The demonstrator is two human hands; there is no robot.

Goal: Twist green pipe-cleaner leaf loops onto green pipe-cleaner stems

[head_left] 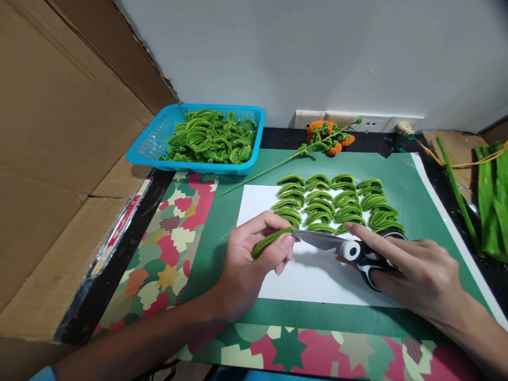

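My left hand (257, 254) pinches a fuzzy green pipe-cleaner leaf (270, 242) between thumb and fingers, its tip pointing right. In my right hand (416, 264) are black-and-white scissors (351, 250), fingers through the handles and index finger stretched along the top. The scissor blades reach left to the leaf's tip, at my left fingertips; whether they cut into it I cannot tell. Behind the hands, curved green pipe-cleaner pieces (319, 203) lie in several columns of small stacks, partly on a white sheet of paper (309, 280).
A blue plastic basket (190, 168) heaped with green pieces stands at the back left. Nearby lies a long-stemmed pipe-cleaner plant (317, 147) with orange parts. Green strips (494, 201) lie at the right edge, by a yellow cord. Cardboard (51, 132) rises on the left; wall sockets (373, 124) sit behind.
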